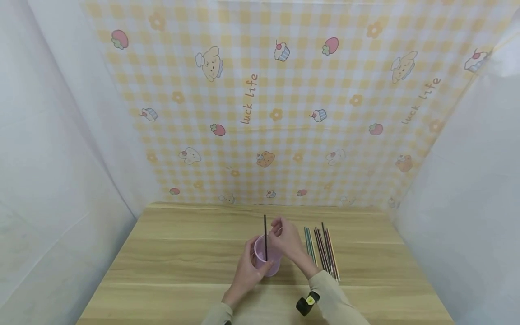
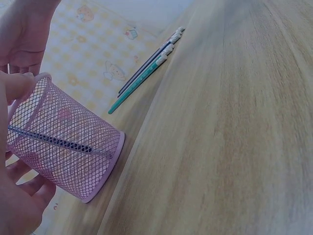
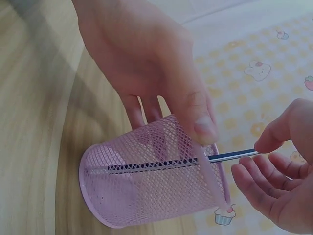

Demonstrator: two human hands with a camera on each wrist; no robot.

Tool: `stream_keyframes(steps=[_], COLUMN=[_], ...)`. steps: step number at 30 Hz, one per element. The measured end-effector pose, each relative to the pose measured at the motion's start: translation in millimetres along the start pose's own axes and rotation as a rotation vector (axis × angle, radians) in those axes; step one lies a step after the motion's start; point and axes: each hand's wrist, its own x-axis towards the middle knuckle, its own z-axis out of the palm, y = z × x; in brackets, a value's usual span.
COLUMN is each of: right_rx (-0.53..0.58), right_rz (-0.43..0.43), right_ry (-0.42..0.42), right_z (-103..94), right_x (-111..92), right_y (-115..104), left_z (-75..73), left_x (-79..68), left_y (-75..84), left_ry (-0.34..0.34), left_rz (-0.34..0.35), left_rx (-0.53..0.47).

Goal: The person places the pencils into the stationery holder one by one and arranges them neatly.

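Observation:
In the head view my left hand [image 1: 248, 268] grips a pink mesh pen cup [image 1: 273, 268], fingers around one side and thumb near the rim. The cup is tilted in both wrist views. A thin dark pencil [image 1: 265, 230] leans inside it, its pale tip down near the base and its upper end above the rim. Beside that upper end is my right hand [image 1: 287, 239], with loosely bent fingers. A small gap shows between fingers and pencil in the head view. In the right wrist view the right fingertips [image 3: 261, 144] overlap the pencil's upper part.
Right of the cup, green pencils [image 1: 309, 243] and several dark pencils [image 1: 325, 253] lie on the wooden table [image 1: 183, 253]. Behind the table hangs a yellow checked cloth [image 1: 260, 99]. White sheets [image 1: 61, 158] close both sides.

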Motion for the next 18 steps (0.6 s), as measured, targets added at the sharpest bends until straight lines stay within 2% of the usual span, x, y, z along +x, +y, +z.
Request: stream_keyframes(steps=[7,13,18], right_rx=[-0.016,0.005,-0.027], right_rz=[0.044,0.115,0.143], right_ry=[0.025,0.033,0.050], right_z=[-14.7,-35.9,-54.4], right_x=[3,7,11], right_y=[4,8,16], left_z=[1.6,2.4,2.4], left_x=[0.5,-0.1,-0.3], left_y=[1.9,1.5,0.6], left_ry=[0.014,0.019,0.013], left_rz=[0.002,0.006,0.005], left_rx=[-0.002,0.023,0.024])
